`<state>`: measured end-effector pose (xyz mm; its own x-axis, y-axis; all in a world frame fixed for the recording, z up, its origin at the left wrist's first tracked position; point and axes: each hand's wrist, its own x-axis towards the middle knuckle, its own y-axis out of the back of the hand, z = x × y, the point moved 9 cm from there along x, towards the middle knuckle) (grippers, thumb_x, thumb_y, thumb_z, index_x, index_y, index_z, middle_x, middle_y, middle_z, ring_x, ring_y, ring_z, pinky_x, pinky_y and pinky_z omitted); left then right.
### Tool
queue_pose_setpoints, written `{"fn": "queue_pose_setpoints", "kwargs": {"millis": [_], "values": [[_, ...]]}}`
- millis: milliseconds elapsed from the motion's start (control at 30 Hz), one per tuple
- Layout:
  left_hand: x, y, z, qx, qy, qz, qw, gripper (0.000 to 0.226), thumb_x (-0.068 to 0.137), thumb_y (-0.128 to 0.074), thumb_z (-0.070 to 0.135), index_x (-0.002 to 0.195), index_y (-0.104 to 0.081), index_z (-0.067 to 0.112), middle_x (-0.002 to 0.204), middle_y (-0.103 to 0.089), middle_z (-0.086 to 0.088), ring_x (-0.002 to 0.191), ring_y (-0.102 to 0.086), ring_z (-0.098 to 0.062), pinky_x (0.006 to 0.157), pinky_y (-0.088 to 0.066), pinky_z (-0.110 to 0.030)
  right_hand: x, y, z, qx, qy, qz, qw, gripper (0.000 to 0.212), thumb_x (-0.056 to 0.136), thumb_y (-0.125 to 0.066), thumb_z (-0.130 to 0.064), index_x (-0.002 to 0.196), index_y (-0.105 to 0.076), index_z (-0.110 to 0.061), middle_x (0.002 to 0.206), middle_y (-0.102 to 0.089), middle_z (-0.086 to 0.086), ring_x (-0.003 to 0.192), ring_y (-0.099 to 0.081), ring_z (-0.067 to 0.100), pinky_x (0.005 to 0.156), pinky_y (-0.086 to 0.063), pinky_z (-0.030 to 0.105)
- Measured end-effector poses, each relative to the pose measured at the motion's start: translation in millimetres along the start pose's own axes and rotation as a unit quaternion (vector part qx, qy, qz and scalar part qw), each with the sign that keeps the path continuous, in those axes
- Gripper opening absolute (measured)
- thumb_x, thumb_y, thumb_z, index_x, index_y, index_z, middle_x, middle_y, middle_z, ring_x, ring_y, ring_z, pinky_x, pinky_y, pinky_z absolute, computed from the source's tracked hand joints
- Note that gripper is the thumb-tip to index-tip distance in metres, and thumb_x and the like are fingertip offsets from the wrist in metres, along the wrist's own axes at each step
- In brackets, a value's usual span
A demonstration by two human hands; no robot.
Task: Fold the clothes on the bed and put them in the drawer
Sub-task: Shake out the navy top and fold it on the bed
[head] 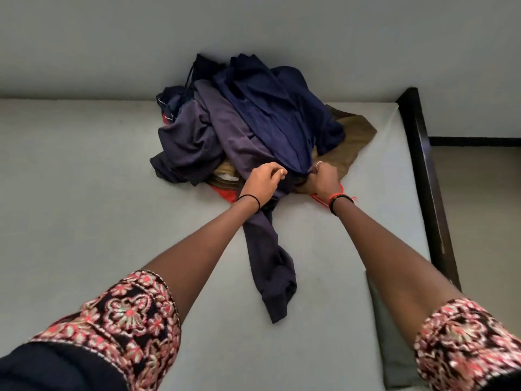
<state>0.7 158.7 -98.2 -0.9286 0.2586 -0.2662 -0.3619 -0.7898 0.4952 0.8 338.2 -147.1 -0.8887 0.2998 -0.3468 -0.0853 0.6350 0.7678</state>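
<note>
One soft, crumpled pile of clothes [239, 122] sits upper centre on the smooth grey bed [84, 193]. It shows four cloths: a navy garment [270, 114], a purple-grey garment [234, 142], an olive one [352, 136] and a red one [225, 194]. A long purple-grey sleeve [270, 266] runs lengthwise toward the bottom of the frame. The right hand [324, 180] has its fingers clamped on the navy garment's lower tip. The left hand [263, 182] has curled fingers; whether they hold any cloth, I cannot tell.

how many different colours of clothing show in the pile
4: navy garment on top, grey-purple garment trailing out in front, olive-brown garment at the right, red-orange garment at the bottom. More may be hidden beneath.
</note>
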Motion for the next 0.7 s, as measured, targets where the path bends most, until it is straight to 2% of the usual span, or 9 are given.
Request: {"fn": "queue_pose_setpoints", "kwargs": {"millis": [100,167,200,267,367,433,500,600,700], "values": [[-7.1,-4.4,9.2,0.073,-0.074,-0.003,0.995,0.043,0.087,-0.060,0.007,0.128,-0.051,0.011,0.127,-0.056,-0.007,0.117,-0.052,-0.022,0.103,-0.040,-0.038,-25.6,13.7,-6.9,0.031,0.014,0.011,0.999,0.010,0.081,-0.059,-0.004,0.084,-0.068,-0.009,0.094,-0.070,0.013,0.093,-0.063,0.027,0.084,-0.046,0.034],[-16.4,-13.9,27.4,0.191,-0.154,-0.017,0.969,0.072,0.080,-0.069,0.012,0.143,-0.035,0.017,0.144,-0.043,-0.002,0.134,-0.038,-0.021,0.113,-0.028,-0.039,-57.8,24.2,-24.2,0.040,0.067,-0.022,0.997,0.005,0.081,-0.063,-0.004,0.082,-0.065,-0.008,0.084,-0.067,0.012,0.080,-0.061,0.024,0.074,-0.045,0.031],[-21.8,-20.0,39.2,0.248,-0.185,-0.030,0.950,0.077,0.079,-0.070,0.013,0.145,-0.031,0.020,0.147,-0.039,0.000,0.139,-0.032,-0.018,0.116,-0.021,-0.040,-76.9,30.4,-35.1,0.042,0.103,-0.041,0.993,0.005,0.082,-0.063,-0.004,0.080,-0.063,-0.008,0.078,-0.063,0.011,0.072,-0.057,0.022,0.067,-0.040,0.027],[-30.8,-29.3,59.1,0.322,-0.202,-0.075,0.922,0.060,0.082,-0.060,0.009,0.137,-0.043,0.024,0.138,-0.047,0.002,0.136,-0.035,-0.015,0.116,-0.012,-0.041,-118.5,50.5,-52.4,0.059,0.142,-0.061,0.986,0.009,0.081,-0.063,-0.004,0.078,-0.058,-0.011,0.073,-0.053,0.003,0.059,-0.048,0.013,0.058,-0.033,0.020],[-47.8,-29.8,95.7,0.396,-0.217,-0.108,0.886,0.033,0.087,-0.047,0.012,0.116,-0.059,0.022,0.113,-0.056,-0.001,0.115,-0.050,-0.018,0.105,-0.019,-0.039,-159.5,95.4,-58.0,0.108,0.140,-0.022,0.984,0.008,0.078,-0.064,-0.004,0.081,-0.060,-0.009,0.079,-0.051,0.005,0.062,-0.049,0.011,0.060,-0.037,0.011],[-61.5,-17.1,133.7,0.374,-0.258,-0.070,0.888,0.033,0.088,-0.038,0.026,0.108,-0.064,0.020,0.103,-0.059,-0.005,0.102,-0.055,-0.023,0.091,-0.027,-0.038,-175.5,128.1,-56.2,0.186,0.118,0.000,0.975,0.010,0.080,-0.065,-0.008,0.082,-0.058,-0.015,0.086,-0.057,0.008,0.069,-0.054,0.015,0.065,-0.041,0.014],[-71.3,5.2,175.9,0.326,-0.288,-0.042,0.900,0.039,0.086,-0.034,0.030,0.102,-0.067,0.016,0.096,-0.062,-0.007,0.095,-0.058,-0.024,0.084,-0.034,-0.039,-187.4,159.3,-67.7,0.284,0.113,0.003,0.952,0.014,0.085,-0.062,-0.007,0.089,-0.057,-0.019,0.093,-0.062,0.003,0.081,-0.061,0.017,0.075,-0.048,0.025],[-77.1,61.0,239.7,0.213,-0.305,0.020,0.928,0.023,0.085,-0.054,0.024,0.090,-0.068,0.007,0.088,-0.069,-0.011,0.085,-0.065,-0.027,0.073,-0.047,-0.039,-200.9,204.8,-102.5,0.327,0.157,0.012,0.932,0.034,0.084,-0.069,-0.011,0.113,-0.052,-0.018,0.114,-0.059,-0.001,0.110,-0.058,0.016,0.095,-0.046,0.031],[-81.9,127.5,300.6,0.095,-0.270,0.079,0.955,0.019,0.086,-0.064,0.022,0.088,-0.069,0.004,0.084,-0.071,-0.007,0.077,-0.063,-0.013,0.071,-0.046,-0.028,-204.4,252.6,-143.1,0.312,0.199,0.018,0.929,0.058,0.080,-0.075,-0.018,0.129,-0.045,-0.022,0.128,-0.052,-0.005,0.121,-0.048,0.008,0.103,-0.039,0.029]]}}
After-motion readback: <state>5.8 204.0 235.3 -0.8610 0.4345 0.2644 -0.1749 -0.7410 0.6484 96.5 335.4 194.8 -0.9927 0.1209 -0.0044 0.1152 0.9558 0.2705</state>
